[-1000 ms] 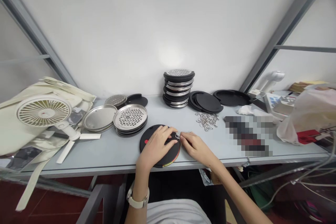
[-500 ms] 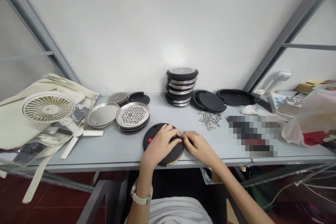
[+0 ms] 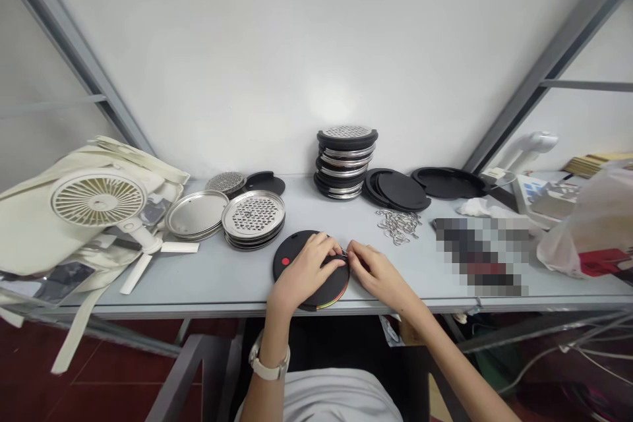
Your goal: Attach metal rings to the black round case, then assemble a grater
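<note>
A round black disc (image 3: 301, 247) with a red dot and a coloured edge strip lies at the table's front edge. Across its top rests my left hand (image 3: 309, 270), thumb and fingers closed on its right part. My right hand (image 3: 370, 270) is pinched at the disc's right edge, on a small metal piece (image 3: 345, 252) too small to make out fully. Behind and to the right lies a pile of metal clips (image 3: 398, 225). Perforated metal discs (image 3: 253, 214) are stacked to the left, beside plain metal discs (image 3: 196, 213).
A tall stack of black and metal discs (image 3: 346, 161) stands by the wall. Right of it lie black lids (image 3: 401, 190) and a black tray (image 3: 448, 182). A white fan (image 3: 99, 201) is on the left, a plastic bag (image 3: 588, 224) on the right.
The whole view has shifted slightly, so things appear a little further right. My hands stay at the disc's right edge, with a little more of the small metal piece showing between them.
</note>
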Tool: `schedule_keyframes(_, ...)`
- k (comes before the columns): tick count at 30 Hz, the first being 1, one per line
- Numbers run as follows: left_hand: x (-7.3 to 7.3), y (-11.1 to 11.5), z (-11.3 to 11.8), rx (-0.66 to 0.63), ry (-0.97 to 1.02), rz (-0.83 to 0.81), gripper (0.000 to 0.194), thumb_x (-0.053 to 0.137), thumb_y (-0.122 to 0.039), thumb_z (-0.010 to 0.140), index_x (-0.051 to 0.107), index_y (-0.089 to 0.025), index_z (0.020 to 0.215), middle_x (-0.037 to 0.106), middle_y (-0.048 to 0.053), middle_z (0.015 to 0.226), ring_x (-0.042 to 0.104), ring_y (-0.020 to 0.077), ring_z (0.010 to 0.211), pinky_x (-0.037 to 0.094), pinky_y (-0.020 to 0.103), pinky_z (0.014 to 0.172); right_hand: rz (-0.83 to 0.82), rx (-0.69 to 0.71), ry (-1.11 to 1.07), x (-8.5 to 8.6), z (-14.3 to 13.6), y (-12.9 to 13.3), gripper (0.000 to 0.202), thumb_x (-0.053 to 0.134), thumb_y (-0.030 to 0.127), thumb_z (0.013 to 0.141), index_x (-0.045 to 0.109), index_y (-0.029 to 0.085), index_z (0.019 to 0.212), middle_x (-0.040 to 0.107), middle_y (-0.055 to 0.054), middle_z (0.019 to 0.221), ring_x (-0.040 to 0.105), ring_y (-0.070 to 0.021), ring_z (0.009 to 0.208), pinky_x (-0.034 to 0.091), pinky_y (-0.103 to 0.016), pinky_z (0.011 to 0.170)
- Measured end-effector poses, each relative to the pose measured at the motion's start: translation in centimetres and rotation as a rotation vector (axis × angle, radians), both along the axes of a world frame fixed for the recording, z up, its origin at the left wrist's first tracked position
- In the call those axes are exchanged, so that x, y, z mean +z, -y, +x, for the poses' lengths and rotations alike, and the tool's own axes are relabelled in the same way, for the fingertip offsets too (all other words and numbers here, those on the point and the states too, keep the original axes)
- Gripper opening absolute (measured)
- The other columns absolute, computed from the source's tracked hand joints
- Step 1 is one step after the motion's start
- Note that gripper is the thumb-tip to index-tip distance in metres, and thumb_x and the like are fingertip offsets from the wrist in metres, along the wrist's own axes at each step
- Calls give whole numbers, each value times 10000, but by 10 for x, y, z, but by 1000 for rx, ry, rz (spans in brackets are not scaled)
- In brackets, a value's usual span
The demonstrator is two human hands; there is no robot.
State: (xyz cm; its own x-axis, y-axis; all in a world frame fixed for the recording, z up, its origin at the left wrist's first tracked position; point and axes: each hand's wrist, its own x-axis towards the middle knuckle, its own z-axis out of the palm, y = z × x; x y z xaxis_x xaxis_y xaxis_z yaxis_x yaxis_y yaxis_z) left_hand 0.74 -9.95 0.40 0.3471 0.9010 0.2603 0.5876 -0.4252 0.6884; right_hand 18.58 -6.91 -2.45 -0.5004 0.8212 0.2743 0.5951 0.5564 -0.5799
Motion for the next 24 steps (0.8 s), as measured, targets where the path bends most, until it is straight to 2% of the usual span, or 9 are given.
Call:
schedule_keyframes(5,1,0,0,9,20,-18,70,488,-242,879,531,-199,915,527,20,956,519,165,956,416,315,884,-9,14,-26,-1,1,0,138,359,177,905,424,222,791,518,25,658,486,-160,630,369,-262,620)
schedule_keyframes(11,-1,0,0,0,47,-11,66,498,-233,875,539,-199,914,529,15,964,534,151,945,427,301,894,17,54,10,2,2,0,230,343,189,913,397,218,691,489,21,624,475,-161,628,362,-268,619)
schedule_keyframes(17,0,2,1,14,22,43,353,505,-193,867,429,-256,1206,494,37,1186,498,173,1082,407,349,971,-27,101,-3,6,3,-2,269,316,230,950,408,214,698,516,18,655,487,-158,645,381,-281,664)
schedule_keyframes(20,0,1,1,3,-12,64,342,501,-187,870,437,-259,1198,519,26,1186,477,183,1124,387,363,998,-51,94,-3,4,4,-2,287,317,250,955,409,212,686,515,17,657,488,-161,663,378,-280,672)
schedule_keyframes(24,0,0,1,-15,-21,39,324,484,-185,883,451,-263,1195,573,11,1111,501,176,1078,400,359,976,-85,83,-9,2,6,-3,303,325,254,952,427,208,670,525,9,671,505,-169,706,381,-280,682)
